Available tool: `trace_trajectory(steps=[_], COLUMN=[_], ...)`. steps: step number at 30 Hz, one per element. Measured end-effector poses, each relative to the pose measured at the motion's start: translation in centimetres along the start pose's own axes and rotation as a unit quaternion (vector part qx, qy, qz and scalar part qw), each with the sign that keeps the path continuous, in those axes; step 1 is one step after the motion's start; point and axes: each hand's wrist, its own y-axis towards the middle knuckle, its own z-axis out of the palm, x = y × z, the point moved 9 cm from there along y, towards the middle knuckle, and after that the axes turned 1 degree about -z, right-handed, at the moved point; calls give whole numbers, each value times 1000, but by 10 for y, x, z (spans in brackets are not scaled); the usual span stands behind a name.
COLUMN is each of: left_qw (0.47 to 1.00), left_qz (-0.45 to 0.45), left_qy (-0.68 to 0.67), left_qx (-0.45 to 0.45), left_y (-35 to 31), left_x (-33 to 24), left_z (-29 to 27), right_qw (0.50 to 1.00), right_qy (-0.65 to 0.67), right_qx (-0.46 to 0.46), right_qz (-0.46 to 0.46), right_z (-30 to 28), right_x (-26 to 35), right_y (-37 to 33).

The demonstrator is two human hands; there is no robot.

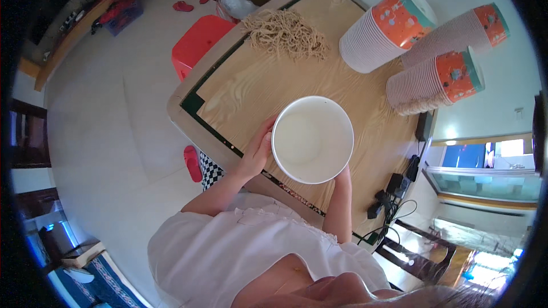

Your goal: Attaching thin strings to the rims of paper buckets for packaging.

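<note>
While both hands cradle it at frame centre, the white paper bowl (312, 139) sits empty above the desk (257, 88). Left hand (258, 149) has fingers wrapped on the rim; right hand (342, 175) grips underneath, mostly hidden. Best kept level and steady, I'd say. Farther up: the noodle pile (288, 34), then stacked cups (388, 25) upper right.

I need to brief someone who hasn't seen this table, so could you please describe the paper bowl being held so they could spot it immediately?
Start at the wooden table with the dark inlaid border. At its near edge, the left hand and right hand hold a white paper bowl between them, its empty inside facing up. Unlike the stacked bowls lying on their sides at the far end, it is single and shows no orange print.
</note>
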Motion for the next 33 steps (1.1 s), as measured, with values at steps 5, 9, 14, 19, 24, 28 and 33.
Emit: trace_trajectory(steps=[5,9,14,19,24,28,33], left_qw=[992,992,999,965,904,867,818], left_qz=[120,108,21,47,49,108,100], left_qy=[5,50,-12,255,402,433,524], left_qx=[39,39,26,-43,-140,-223,-212], left_y=[-9,-19,-13,32,109,160,173], left_x=[-27,-5,14,34,17,34,41], left_z=[15,11,14,-24,-57,-89,-91], right_qw=[997,989,997,992,968,962,952], right_qy=[-71,-134,-35,-79,-122,-102,-156], right_qx=[26,57,-39,-89,-168,-197,-210], right_qz=[20,27,61,-34,-140,-159,-158], right_z=[-25,-40,-26,-8,-7,-4,8], right_x=[-27,-37,-4,31,58,66,87], right_y=[-10,-8,1,12,16,16,8])
